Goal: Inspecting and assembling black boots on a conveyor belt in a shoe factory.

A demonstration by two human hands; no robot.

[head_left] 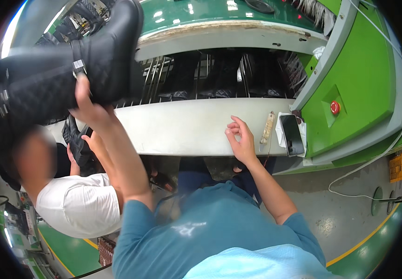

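A black quilted boot point(110, 51) with a silver buckle is held up on its side at the upper left, its foot end toward the middle. My left hand point(91, 109) grips it from below, the thumb by the buckle strap; the other fingers are hidden behind it. My right hand point(242, 139) hovers above the white ledge point(173, 125), its fingers loosely bent and apart, holding nothing. Just right of it lies a slim beige tool wrapped in tape point(268, 128). A phone point(292, 135) rests on white cloth farther right.
Several black boots point(222, 74) lie on rollers behind the ledge, under a green conveyor point(187, 11). A green machine panel point(350, 102) with a red stop button point(334, 107) stands at right. Close on my left, a co-worker in a white shirt point(80, 202) handles a black boot point(79, 146).
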